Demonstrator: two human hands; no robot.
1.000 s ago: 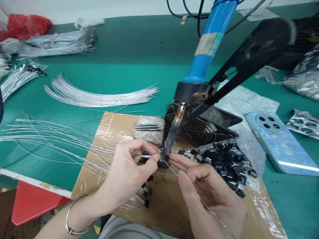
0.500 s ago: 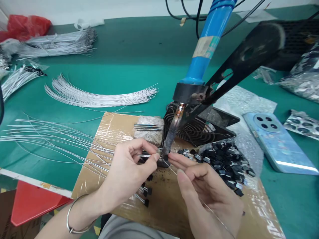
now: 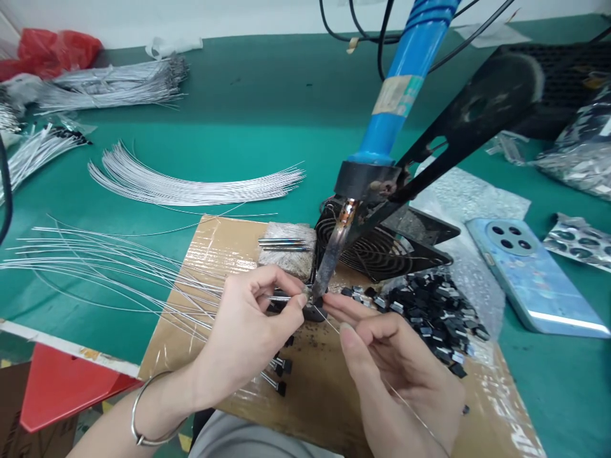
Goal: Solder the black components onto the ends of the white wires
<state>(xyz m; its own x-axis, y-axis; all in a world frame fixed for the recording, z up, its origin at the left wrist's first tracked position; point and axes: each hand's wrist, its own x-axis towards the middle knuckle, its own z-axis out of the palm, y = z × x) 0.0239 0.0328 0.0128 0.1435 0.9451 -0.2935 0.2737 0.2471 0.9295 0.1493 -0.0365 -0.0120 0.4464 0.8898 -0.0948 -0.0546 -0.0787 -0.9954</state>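
A soldering iron (image 3: 386,137) with a blue handle is clamped in a black stand (image 3: 468,121), its tip slanting down between my hands. My left hand (image 3: 252,331) pinches a thin wire (image 3: 280,298) just left of the tip; my fingers partly cover its end. From the right, my right hand (image 3: 401,375) grips a strand of solder wire (image 3: 405,405) between thumb and fingers, and the strand runs up to the tip. The joint itself is too small and covered to make out. Black parts on wires (image 3: 280,387) lie below my left hand.
Underneath is a taped cardboard sheet (image 3: 329,407). A heap of small black parts (image 3: 436,318), a phone (image 3: 539,280) and a fan (image 3: 382,248) are to the right. Loose white wires (image 3: 119,270) and a wire bundle (image 3: 205,191) lie left. A block (image 3: 286,254) holds several metal pins.
The view has shifted very slightly. Both hands keep their pinch by the iron's tip, with hardly any movement.
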